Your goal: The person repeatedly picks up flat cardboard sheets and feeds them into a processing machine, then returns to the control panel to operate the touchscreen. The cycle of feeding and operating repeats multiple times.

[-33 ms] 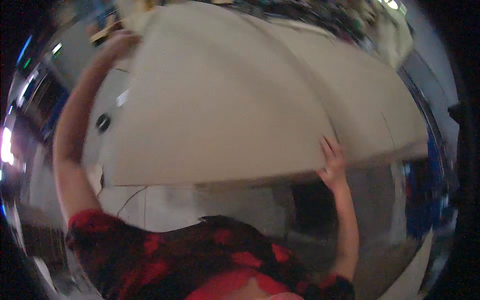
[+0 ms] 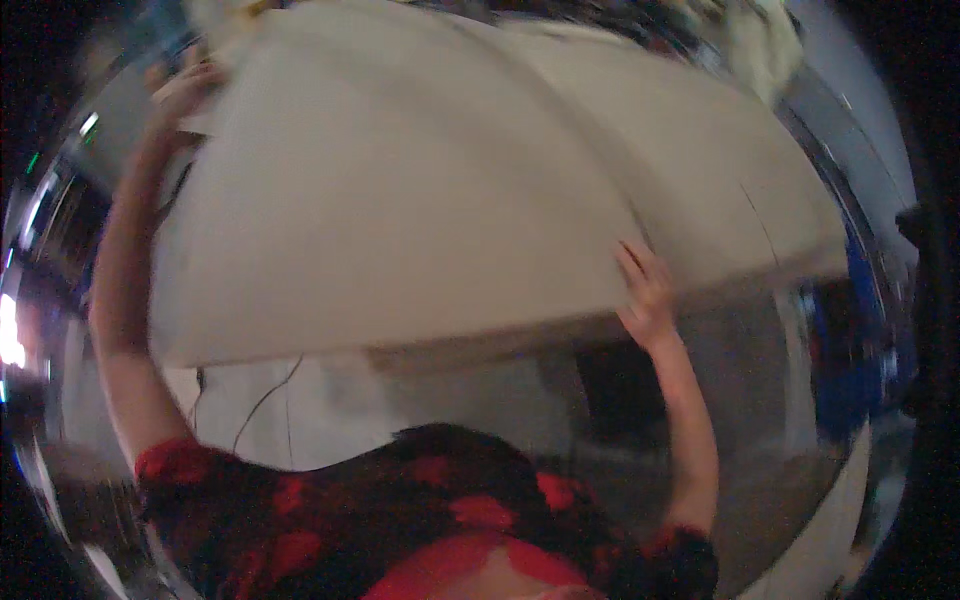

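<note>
A large pale beige sheet (image 2: 400, 200) spreads out before me; whether it is board or cloth I cannot tell. A curved, shaded line runs over it from the far side down to my right hand, perhaps a fold or the edge of a second layer. At the sheet's far left edge, my left hand (image 2: 190, 88) is blurred, its fingers closed at the border. My right hand (image 2: 648, 295) rests flat near the close edge, fingers stretched out on the surface beside the shaded line.
Below the sheet's near left side, a thin dark cord (image 2: 265, 400) hangs in front of a pale surface. A dark block-like shape (image 2: 620, 385) stands under the right part. Blurred clutter and pale cloth-like material (image 2: 765, 45) lie beyond the far edge.
The sheet's left edge has shifted left along with my left hand, and a black ring seen beside it is now out of sight. My right hand appears slightly farther left and up.
</note>
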`<state>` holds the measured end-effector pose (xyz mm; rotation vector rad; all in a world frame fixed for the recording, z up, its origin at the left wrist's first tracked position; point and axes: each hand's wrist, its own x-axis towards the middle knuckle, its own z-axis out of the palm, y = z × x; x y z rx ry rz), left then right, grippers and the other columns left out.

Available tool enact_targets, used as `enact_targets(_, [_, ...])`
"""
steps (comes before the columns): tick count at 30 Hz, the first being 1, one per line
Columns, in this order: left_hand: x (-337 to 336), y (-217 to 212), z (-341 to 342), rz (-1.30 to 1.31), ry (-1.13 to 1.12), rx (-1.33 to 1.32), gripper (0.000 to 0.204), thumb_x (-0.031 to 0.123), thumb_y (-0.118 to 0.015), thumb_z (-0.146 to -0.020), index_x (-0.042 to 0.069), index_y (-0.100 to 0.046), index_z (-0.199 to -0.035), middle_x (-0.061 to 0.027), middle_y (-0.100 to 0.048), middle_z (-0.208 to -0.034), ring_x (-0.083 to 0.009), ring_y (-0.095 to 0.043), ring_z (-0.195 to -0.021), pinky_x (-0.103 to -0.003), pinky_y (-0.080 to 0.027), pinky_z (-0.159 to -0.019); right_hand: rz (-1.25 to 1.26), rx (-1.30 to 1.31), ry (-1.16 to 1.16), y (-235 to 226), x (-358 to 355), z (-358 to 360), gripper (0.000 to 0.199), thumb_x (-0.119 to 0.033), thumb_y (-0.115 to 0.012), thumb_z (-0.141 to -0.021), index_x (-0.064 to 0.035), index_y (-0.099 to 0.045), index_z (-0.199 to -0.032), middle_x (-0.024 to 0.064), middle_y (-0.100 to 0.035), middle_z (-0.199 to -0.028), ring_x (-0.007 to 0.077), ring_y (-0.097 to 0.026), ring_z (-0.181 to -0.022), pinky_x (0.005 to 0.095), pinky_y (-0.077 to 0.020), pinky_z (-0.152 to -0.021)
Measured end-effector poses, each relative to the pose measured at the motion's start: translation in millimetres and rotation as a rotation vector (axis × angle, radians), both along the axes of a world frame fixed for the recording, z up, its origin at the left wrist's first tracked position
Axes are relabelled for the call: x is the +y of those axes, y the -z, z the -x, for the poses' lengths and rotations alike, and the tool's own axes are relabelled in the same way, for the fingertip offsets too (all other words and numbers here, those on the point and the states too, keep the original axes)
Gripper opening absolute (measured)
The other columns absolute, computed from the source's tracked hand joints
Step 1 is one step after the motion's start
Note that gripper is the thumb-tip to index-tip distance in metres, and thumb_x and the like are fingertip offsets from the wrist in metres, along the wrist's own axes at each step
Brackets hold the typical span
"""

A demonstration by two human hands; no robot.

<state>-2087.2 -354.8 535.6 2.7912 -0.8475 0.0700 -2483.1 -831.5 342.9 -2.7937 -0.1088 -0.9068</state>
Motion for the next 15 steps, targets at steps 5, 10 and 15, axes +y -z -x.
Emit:
enact_targets(5, [-49,-29,52,0.115,-0.007,-0.063,0.029,0.02,-0.057,-0.079,0.006,-0.055,-0.104,-0.0116,-0.056,-0.106,-0.0275,-0.053,-0.096,-0.04,-0.043,-0.083,-0.279,-0.224,0.023,-9,4,-38,0.067,-0.013,-0.071,-0.06,-0.0116,-0.049,-0.123,0.0107,-0.053,-0.118,0.0326,-0.05,-0.106,0.0421,-0.0402,-0.091])
enact_targets(10, [-204,-19,110,0.161,0.144,-0.069,0.034,0.019,-0.054,-0.081,0.007,-0.048,-0.113,-0.0112,-0.049,-0.115,-0.0279,-0.047,-0.104,-0.042,-0.039,-0.087,-0.715,-0.106,-0.026,-55,53,-48,0.063,-0.029,-0.064,-0.077,-0.0037,-0.037,-0.129,0.0223,-0.042,-0.126,0.0377,-0.043,-0.113,0.0441,-0.0357,-0.095])
enact_targets(15, [-355,-3,127,0.164,0.36,-0.067,0.04,0.018,-0.052,-0.084,0.008,-0.042,-0.121,-0.0108,-0.043,-0.124,-0.0283,-0.041,-0.112,-0.043,-0.036,-0.092,-0.877,0.104,-0.257,-55,3,-57,0.059,-0.031,-0.058,-0.082,-0.0019,-0.036,-0.128,0.0233,-0.039,-0.127,0.0383,-0.037,-0.119,0.0435,-0.03,-0.101])
